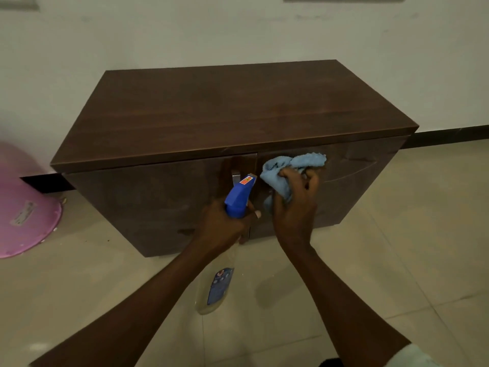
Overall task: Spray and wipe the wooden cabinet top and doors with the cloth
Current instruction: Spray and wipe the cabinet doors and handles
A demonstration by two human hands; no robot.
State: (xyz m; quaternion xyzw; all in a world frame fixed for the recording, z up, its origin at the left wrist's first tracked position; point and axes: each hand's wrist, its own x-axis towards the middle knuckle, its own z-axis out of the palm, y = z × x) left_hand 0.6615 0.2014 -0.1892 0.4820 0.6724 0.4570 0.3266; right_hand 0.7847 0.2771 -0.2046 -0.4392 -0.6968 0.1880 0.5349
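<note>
A low dark wooden cabinet (225, 109) stands against the wall, its two doors closed and a metal handle (235, 178) near the middle seam. My left hand (225, 223) grips the neck of a clear spray bottle (215, 290) with a blue trigger head (238, 197), nozzle pointing at the doors. My right hand (296, 207) holds a bunched light blue cloth (288, 168) against the upper part of the right door (349, 186), close to the seam.
A pink plastic tub (23, 205) lies upturned on the floor at the left, beside the cabinet. Beige floor tiles (397, 247) spread in front and to the right. A black skirting strip (449, 137) runs along the white wall.
</note>
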